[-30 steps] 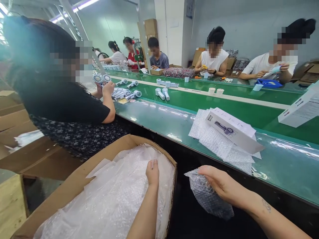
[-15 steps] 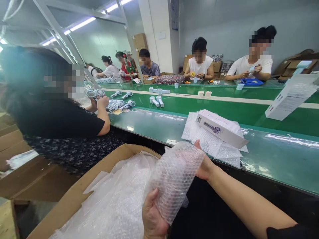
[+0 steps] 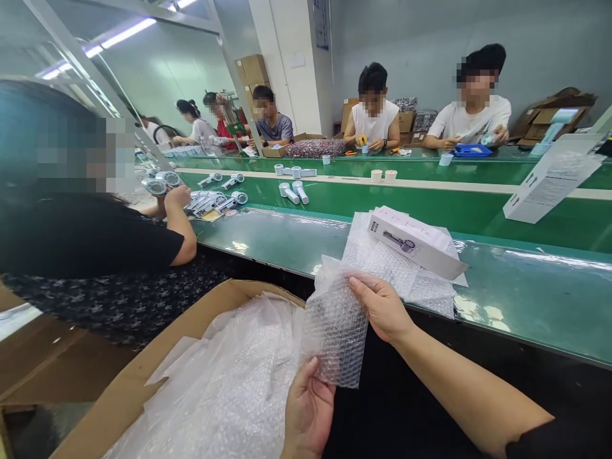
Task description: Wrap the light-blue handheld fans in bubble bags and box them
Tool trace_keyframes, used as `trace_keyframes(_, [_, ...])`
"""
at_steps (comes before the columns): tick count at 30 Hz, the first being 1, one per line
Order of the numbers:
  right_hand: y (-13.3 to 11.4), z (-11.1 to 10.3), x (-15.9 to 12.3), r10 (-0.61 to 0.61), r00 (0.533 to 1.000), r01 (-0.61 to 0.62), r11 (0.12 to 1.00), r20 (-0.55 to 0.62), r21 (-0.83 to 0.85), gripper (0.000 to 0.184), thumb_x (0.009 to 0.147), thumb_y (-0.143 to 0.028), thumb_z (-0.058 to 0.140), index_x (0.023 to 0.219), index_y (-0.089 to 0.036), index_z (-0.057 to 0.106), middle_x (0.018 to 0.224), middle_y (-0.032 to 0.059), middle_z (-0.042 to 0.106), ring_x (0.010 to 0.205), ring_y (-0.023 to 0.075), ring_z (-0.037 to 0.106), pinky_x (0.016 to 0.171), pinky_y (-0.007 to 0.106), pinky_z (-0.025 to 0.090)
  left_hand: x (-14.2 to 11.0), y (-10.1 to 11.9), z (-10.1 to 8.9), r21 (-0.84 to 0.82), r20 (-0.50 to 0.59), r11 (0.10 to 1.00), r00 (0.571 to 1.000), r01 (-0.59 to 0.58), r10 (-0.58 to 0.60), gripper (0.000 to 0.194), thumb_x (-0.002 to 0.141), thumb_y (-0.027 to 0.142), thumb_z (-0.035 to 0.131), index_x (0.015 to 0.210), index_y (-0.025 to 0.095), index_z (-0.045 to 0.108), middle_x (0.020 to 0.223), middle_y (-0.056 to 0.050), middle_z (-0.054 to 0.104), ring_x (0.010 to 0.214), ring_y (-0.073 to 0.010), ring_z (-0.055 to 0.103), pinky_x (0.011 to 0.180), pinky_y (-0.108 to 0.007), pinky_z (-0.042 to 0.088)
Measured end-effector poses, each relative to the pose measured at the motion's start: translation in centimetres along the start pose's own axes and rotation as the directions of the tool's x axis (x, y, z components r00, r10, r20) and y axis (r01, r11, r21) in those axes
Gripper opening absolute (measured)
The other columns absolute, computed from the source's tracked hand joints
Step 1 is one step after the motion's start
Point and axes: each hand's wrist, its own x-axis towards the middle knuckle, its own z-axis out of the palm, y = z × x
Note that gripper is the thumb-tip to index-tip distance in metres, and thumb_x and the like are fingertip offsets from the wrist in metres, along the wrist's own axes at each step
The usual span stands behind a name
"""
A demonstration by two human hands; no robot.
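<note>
A bubble wrap bag (image 3: 338,335) hangs between my two hands, over the right edge of a carton. My right hand (image 3: 382,307) pinches its upper right corner between thumb and fingers. Lower down, my left hand (image 3: 310,405) holds the bottom left edge, thumb on the near side. Several more bubble wrap bags (image 3: 229,376) fill the open cardboard carton (image 3: 129,398) to the left. On the bench beyond my right hand, a white printed box (image 3: 415,245) lies on top of flat bubble wrap bags (image 3: 358,245).
A green conveyor belt (image 3: 329,199) runs past the bench (image 3: 521,306), carrying grey-white handheld parts (image 3: 294,192) and two small cups (image 3: 383,176). An upright white box (image 3: 540,185) stands at right. A co-worker (image 3: 90,229) sits close on the left; others work across the belt.
My right hand has come round from behind the bubble wrap bag to pinch its top corner. The bag now hangs flatter and lower. The view has shifted slightly right.
</note>
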Motion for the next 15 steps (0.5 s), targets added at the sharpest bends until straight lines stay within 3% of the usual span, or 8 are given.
trace_keyframes(3, [-0.1,-0.8,0.0,-0.108,0.994,0.097,0.963,-0.031,-0.250,0.028,0.083,-0.043,0.064,0.099,-0.022,0.073,0.103,0.0064,0.071,0.100,0.0240,0.063,0.093,0.040,0.046,0.7,1.3,-0.7,0.399,-0.119,0.894,0.956,-0.202,0.269,0.013,0.067,0.013,0.070,0.076,0.016,0.062,0.079,-0.004,0.067,0.074,-0.0173,0.064,0.075,-0.032,0.052])
trace_keyframes(6, [-0.2,-0.9,-0.6,-0.233,0.968,0.240,0.777,0.089,-0.582,0.023,0.086,-0.037,0.059,0.098,-0.023,0.074,0.105,0.0061,0.070,0.103,0.0242,0.061,0.094,0.039,0.044,0.7,3.0,0.7,0.623,0.067,0.520,0.702,-0.585,0.709,0.048,0.058,0.026,0.081,0.101,0.021,0.060,0.106,-0.004,0.063,0.098,-0.0202,0.060,0.085,-0.033,0.049])
trace_keyframes(7, [-0.2,-0.8,-0.9,-0.232,0.958,0.285,0.715,0.167,-0.638,0.022,0.087,-0.034,0.058,0.098,-0.023,0.073,0.103,0.0056,0.071,0.101,0.0235,0.062,0.092,0.038,0.045,0.7,3.3,1.6,0.625,0.193,0.403,0.633,-0.668,0.750,0.059,0.055,0.028,0.084,0.107,0.023,0.058,0.114,-0.005,0.060,0.106,-0.0216,0.057,0.089,-0.034,0.047])
trace_keyframes(8, [-0.2,-0.6,-1.2,-0.210,0.948,0.319,0.678,0.241,-0.663,0.022,0.088,-0.033,0.056,0.098,-0.024,0.073,0.101,0.0051,0.071,0.097,0.0227,0.062,0.090,0.037,0.046,0.7,3.4,2.6,0.611,0.316,0.330,0.604,-0.719,0.732,0.059,0.056,0.030,0.084,0.108,0.023,0.059,0.114,-0.005,0.061,0.107,-0.0222,0.057,0.090,-0.035,0.047])
trace_keyframes(10, [-0.1,-0.5,-1.7,-0.143,0.933,0.337,0.665,0.329,-0.666,0.022,0.089,-0.032,0.055,0.097,-0.024,0.073,0.098,0.0044,0.071,0.092,0.0213,0.063,0.084,0.035,0.048,1.2,3.4,4.4,0.589,0.448,0.312,0.623,-0.745,0.641,0.036,0.067,0.035,0.077,0.097,0.020,0.064,0.098,-0.005,0.066,0.094,-0.0206,0.061,0.084,-0.034,0.049])
trace_keyframes(13, [-0.3,-1.6,-1.9,-0.099,0.969,0.233,0.670,0.226,-0.705,0.024,0.087,-0.037,0.057,0.091,-0.021,0.073,0.095,0.0054,0.071,0.089,0.0217,0.063,0.081,0.034,0.048,2.6,3.9,5.9,0.566,0.402,0.418,0.681,-0.711,0.613,0.022,0.080,0.038,0.064,0.082,0.016,0.067,0.078,-0.004,0.067,0.074,-0.0166,0.062,0.072,-0.030,0.050])
trace_keyframes(14, [-0.3,-2.2,-1.9,-0.091,0.985,0.171,0.670,0.149,-0.723,0.027,0.087,-0.041,0.057,0.089,-0.020,0.073,0.095,0.0061,0.071,0.090,0.0225,0.063,0.082,0.035,0.048,3.1,4.5,6.1,0.543,0.356,0.418,0.651,-0.728,0.670,0.021,0.080,0.037,0.064,0.082,0.016,0.067,0.076,-0.003,0.067,0.072,-0.0157,0.061,0.070,-0.029,0.050])
trace_keyframes(15, [-0.3,-2.9,-1.9,-0.070,0.995,0.101,0.668,0.073,-0.737,0.031,0.087,-0.045,0.055,0.087,-0.019,0.073,0.094,0.0068,0.071,0.090,0.0233,0.063,0.083,0.036,0.047,3.3,5.2,6.3,0.514,0.304,0.382,0.580,-0.768,0.756,0.019,0.080,0.034,0.065,0.081,0.016,0.067,0.076,-0.002,0.066,0.072,-0.0146,0.061,0.070,-0.028,0.050])
